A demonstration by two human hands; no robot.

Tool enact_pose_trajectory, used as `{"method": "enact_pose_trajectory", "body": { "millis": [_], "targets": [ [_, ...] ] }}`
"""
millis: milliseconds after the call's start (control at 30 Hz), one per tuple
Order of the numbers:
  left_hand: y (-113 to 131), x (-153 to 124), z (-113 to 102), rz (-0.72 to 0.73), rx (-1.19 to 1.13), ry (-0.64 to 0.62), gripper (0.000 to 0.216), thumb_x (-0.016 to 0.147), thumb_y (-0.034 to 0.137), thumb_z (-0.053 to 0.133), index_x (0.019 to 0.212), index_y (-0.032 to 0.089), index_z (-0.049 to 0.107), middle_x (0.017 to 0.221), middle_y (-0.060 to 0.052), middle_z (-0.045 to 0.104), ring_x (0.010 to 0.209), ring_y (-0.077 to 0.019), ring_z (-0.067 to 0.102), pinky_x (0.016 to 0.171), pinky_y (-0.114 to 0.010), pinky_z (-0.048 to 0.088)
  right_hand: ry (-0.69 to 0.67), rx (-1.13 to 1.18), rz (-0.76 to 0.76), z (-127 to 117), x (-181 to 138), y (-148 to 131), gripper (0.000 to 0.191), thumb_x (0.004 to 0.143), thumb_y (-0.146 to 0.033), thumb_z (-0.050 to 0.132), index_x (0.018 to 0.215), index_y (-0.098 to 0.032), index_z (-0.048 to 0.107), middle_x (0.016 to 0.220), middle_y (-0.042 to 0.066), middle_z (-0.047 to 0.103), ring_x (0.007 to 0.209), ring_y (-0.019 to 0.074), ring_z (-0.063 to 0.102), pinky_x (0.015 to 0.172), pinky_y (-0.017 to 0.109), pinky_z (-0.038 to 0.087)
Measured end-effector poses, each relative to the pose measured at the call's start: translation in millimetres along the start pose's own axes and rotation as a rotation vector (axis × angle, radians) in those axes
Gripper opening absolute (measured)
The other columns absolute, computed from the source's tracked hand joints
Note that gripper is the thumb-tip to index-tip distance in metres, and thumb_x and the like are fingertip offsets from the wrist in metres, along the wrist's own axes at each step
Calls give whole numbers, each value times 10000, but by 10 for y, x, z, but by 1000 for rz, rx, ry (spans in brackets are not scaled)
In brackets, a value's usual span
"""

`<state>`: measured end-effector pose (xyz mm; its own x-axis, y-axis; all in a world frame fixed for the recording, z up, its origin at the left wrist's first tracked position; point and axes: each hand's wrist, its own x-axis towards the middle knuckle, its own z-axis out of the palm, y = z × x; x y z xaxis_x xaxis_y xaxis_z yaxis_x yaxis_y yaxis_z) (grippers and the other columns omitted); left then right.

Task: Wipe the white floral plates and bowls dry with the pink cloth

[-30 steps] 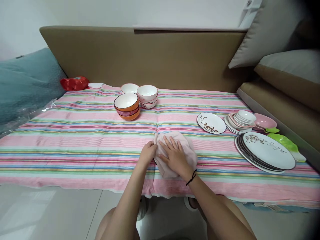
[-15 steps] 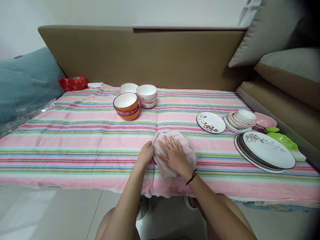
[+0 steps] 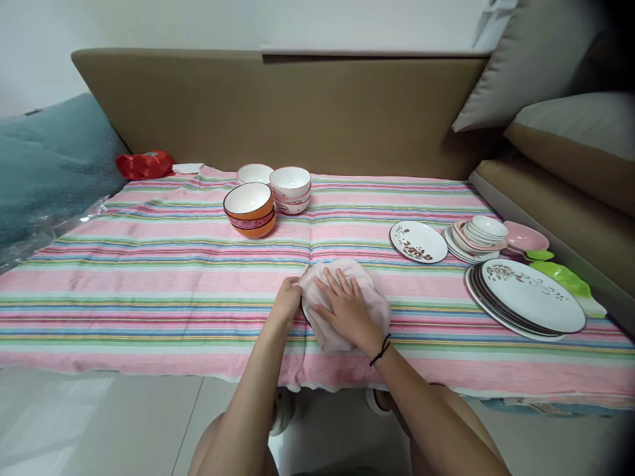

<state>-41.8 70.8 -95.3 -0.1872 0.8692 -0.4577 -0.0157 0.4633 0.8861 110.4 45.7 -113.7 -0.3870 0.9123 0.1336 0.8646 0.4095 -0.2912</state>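
A pale pink cloth [image 3: 370, 291] lies bunched over a round dish on the striped cover [image 3: 149, 277], near its front edge. My right hand [image 3: 344, 309] presses flat on top of the cloth with fingers spread. My left hand [image 3: 286, 301] pinches the left rim of the covered dish, where a dark edge shows under the cloth. The dish itself is almost wholly hidden.
Stacked orange bowls [image 3: 249, 210] and white bowls [image 3: 291, 189] stand at the back. To the right are a flowered plate [image 3: 417, 241], a pile of small dishes [image 3: 479, 238], a stack of large plates [image 3: 528, 297], a pink bowl [image 3: 526, 239] and green leaf dishes [image 3: 565, 281]. Cushions flank both sides.
Both hands and the cloth have stayed almost in place; my left hand has slid slightly left along the dish rim. The view has dipped a little.
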Motion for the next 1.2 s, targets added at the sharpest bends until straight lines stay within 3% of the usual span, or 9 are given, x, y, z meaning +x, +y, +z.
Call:
{"method": "enact_pose_trajectory", "body": {
  "millis": [267,367,533,733,967,1200],
  "targets": [
    [115,-76,-24,-90,-165,-122,264,538,161,548,801,174,564,573,33,531,462,-112,477,479,-230,373,16,35,17,-11,17,6,598,966,-563,373,1475,-249,374,1595,22,215,1470,315,168,1168,565,195],
    [166,-107,-35,-57,-251,-194,220,550,231,639,742,179,543,585,42,521,484,-96,476,486,-216,380,91,26,13,-47,28,8,610,969,-534,394,1499,-239,326,1601,40,194,1473,298,166,1172,550,213],
    [216,-167,-23,13,-366,-270,342,572,387,752,740,186,534,598,60,499,515,-87,476,495,-209,378,170,65,9,-110,36,-9,640,990,-526,329,1532,-202,226,1620,72,83,1494,257,46,1198,507,179],
    [197,-189,14,100,-405,-365,364,591,396,810,702,163,553,584,63,444,499,-61,410,466,-194,313,191,213,103,-124,33,-96,590,1018,-491,182,1546,-230,143,1626,46,-7,1492,236,-56,1201,524,129],
    [160,-220,27,116,-415,-325,377,619,425,794,657,171,518,579,63,427,510,-68,394,465,-193,322,208,233,103,-102,35,-120,661,991,-540,284,1552,-244,97,1625,56,-22,1489,270,-66,1188,559,135],
    [175,-242,22,-17,-521,-335,344,730,453,723,901,162,661,720,-4,647,627,-137,585,574,-234,459,144,150,87,-108,40,-134,756,937,-561,428,1551,-256,111,1625,76,-27,1485,332,-32,1163,600,178]
  ]
}}
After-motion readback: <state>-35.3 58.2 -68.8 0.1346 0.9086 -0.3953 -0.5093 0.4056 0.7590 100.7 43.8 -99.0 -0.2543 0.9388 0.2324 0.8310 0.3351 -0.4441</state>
